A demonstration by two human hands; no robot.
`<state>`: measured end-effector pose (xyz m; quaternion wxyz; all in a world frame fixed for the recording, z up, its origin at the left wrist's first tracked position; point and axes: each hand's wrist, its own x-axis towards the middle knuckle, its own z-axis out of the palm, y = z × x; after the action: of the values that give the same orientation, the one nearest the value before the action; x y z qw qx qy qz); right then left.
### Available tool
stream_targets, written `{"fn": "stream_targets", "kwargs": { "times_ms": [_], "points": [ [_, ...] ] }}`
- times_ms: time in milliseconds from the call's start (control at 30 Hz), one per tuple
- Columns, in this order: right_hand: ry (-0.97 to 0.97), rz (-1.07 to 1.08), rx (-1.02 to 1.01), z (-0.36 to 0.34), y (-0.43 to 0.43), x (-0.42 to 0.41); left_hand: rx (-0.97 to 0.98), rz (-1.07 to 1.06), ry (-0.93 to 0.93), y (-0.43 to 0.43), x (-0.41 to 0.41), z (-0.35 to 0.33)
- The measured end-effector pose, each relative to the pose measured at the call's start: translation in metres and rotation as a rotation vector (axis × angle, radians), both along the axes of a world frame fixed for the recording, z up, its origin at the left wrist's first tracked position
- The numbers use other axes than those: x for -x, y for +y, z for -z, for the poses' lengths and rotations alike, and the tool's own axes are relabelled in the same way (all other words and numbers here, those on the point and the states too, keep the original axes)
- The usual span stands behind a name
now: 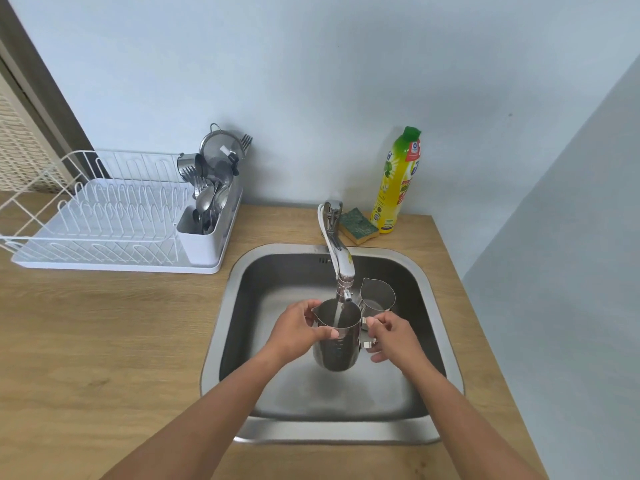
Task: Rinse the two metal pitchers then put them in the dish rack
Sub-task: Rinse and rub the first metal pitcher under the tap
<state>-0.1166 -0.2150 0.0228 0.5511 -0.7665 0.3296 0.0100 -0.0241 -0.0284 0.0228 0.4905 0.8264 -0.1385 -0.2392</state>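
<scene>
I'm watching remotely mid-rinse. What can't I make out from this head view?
- Water level inside the held pitcher: head view, inside dim and glary.
- Its handle: mostly covered by the right hand.
- Second pitcher base: behind the held pitcher and the right hand.
- Sink drain: not visible, likely behind hands and pitchers.
- Dish rack left end: cut off by the frame edge.

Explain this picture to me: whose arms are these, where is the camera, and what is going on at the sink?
No machine here: a person wears a camera on the head, looking down at their own arms. The left hand and right hand hold a metal pitcher under the running tap; the right hand has its handle. A second pitcher stands in the sink behind it. On the wooden counter sit a white dish rack with cutlery, a sponge and a soap bottle.
</scene>
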Motion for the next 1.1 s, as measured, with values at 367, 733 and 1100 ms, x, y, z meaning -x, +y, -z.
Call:
{"fn": "stream_targets", "kwargs": {
  "times_ms": [367, 733, 1100],
  "points": [
    [-0.015, 0.045, 0.032, -0.0063, 0.0022, -0.0020, -0.016, 0.027, -0.019, -0.0004, -0.0070, -0.0006],
    [-0.019, 0.026, 0.042, -0.0079, 0.0033, -0.0025, -0.025, 0.015, -0.019, -0.0007, -0.0071, -0.0043],
    [-0.027, 0.014, 0.003, -0.0090, 0.0007, -0.0007, -0.010, 0.033, -0.042, 0.0000, -0.0064, -0.0068]
  ]
}}
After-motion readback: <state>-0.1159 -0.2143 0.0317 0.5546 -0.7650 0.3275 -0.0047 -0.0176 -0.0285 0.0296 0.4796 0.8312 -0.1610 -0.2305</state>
